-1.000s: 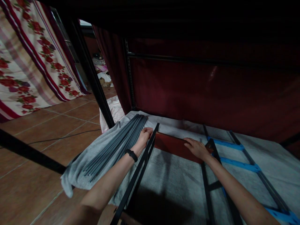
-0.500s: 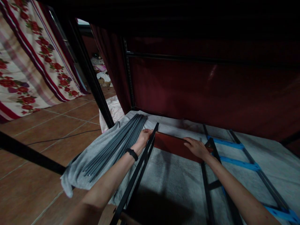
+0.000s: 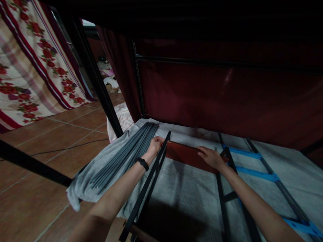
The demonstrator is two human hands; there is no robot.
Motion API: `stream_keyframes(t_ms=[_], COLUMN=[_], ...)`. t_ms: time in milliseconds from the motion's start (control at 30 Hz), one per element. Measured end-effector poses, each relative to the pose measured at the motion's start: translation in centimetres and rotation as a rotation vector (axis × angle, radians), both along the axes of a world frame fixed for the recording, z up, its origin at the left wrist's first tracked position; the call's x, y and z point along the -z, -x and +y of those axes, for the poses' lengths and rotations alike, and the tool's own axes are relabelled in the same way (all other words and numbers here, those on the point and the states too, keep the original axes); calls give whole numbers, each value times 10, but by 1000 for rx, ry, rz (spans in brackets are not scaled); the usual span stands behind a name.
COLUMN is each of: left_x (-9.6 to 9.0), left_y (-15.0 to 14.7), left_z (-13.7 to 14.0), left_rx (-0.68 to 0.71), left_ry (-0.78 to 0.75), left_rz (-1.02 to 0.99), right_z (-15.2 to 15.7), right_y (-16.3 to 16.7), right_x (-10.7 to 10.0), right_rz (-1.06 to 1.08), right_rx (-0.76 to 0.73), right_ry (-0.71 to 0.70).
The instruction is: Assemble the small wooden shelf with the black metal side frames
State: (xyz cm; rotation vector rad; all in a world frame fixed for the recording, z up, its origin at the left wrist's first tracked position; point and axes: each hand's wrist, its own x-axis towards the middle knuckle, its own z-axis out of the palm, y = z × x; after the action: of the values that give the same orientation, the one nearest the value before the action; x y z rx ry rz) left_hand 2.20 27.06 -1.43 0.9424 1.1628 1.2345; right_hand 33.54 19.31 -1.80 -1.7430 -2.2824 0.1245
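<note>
A reddish-brown board (image 3: pixel 186 157) stands on edge between two black metal side frames (image 3: pixel 148 181). My right hand (image 3: pixel 210 158) grips its top edge near the right end, fingers over the far side and thumb in front. At the board's left end, my left hand (image 3: pixel 155 146), with a black wristband, has its fingers pinched together against the outer face of the left frame. Whatever is between those fingertips is too small or hidden to make out. Another dark board (image 3: pixel 142 233) joins the frames at the near end.
Several grey rods (image 3: pixel 126 154) lie bundled on the grey blanket (image 3: pixel 181 181) at left. To the right lies a dark frame with blue crosspieces (image 3: pixel 259 173). Black posts (image 3: pixel 97 80) and a dark red curtain (image 3: pixel 202 94) surround the bed; a cable (image 3: pixel 70 147) crosses the tiled floor.
Almost nothing differs. Both hands keep their places on the frame and board; the view has shifted very slightly.
</note>
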Motion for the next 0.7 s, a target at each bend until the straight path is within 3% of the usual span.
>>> stream_keyframes(t_ms=[200,367,567,700], left_x=[-2,11,33,45], left_y=[10,34,86,104], left_z=[-3,-16,-62,-101], left_rx=[93,69,159,140], left_ry=[-27,-32,48,105], left_rz=[8,72,190,192], right_z=[0,-4,-7,-15], right_y=[0,1,-11,-29], right_x=[0,-8,-12,-17], right_rz=[15,52,52,72], right_rx=[2,-68,-129,-124], right_ry=[-24,-14,-82,-105])
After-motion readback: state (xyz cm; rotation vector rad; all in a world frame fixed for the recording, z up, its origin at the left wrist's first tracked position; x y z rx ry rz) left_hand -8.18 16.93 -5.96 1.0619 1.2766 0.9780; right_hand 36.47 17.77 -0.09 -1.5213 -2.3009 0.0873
